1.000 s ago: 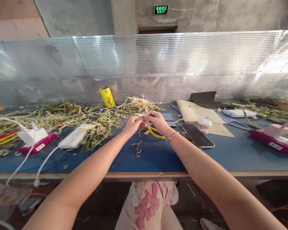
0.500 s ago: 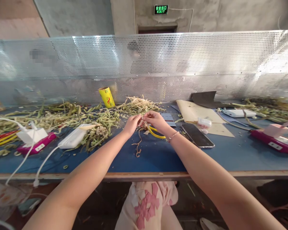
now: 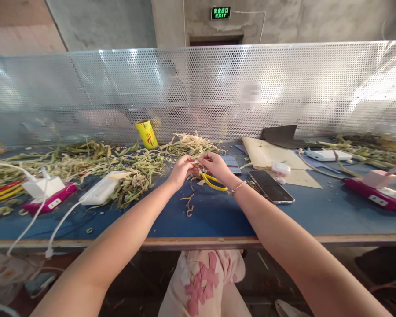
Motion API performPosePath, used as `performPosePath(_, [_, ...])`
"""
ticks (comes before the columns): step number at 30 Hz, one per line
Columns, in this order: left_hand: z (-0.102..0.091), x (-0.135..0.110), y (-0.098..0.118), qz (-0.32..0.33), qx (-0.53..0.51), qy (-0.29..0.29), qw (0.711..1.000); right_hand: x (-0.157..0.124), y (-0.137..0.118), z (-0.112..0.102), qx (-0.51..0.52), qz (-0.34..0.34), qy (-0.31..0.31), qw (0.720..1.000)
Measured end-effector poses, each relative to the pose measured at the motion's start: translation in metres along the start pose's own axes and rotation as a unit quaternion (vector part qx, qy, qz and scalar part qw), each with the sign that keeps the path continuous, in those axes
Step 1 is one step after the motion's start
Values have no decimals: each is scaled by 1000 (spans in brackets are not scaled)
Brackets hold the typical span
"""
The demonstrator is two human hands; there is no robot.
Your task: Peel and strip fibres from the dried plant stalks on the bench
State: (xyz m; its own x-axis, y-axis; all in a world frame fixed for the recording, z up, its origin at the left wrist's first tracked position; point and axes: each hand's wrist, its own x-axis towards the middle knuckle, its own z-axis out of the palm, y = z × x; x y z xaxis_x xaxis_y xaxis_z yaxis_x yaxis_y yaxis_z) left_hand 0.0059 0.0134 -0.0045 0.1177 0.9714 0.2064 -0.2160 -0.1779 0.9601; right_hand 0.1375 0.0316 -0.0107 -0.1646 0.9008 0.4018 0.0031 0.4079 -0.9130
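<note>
My left hand [image 3: 181,169] and my right hand [image 3: 215,165] meet over the middle of the blue table [image 3: 218,215], fingers pinched together on a small pale plant piece [image 3: 196,164] held between them. A thin brown strand [image 3: 189,200] trails down from it onto the table. Yellow-handled scissors [image 3: 213,181] lie just under my right hand. A bracelet sits on my right wrist.
Heaps of green and dried plant trimmings [image 3: 86,163] cover the table's left and back. A yellow roll [image 3: 147,134], a white charger [image 3: 100,189], pink devices [image 3: 49,200] [image 3: 376,193], a phone [image 3: 271,186] and brown paper [image 3: 270,158] lie around. A perforated metal screen [image 3: 218,88] closes the back.
Both hands shifted slightly while working the small piece between the fingertips; they stay in the same spot.
</note>
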Motion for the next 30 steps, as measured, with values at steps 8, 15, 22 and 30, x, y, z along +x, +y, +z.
performPosePath(8, [2,0,-1,-36,-45,46,997,2,6,0,-19,1,15,1000])
performPosePath(15, [1,0,-3,-34,-35,25,999,1,7,0,-6,14,16,1000])
performPosePath(22, [-1,2,-4,-19,-30,28,999,-1,-1,3,110,65,11,992])
performPosePath(30, [-2,2,-8,-3,-7,21,1000,0,4,1,58,41,14,997])
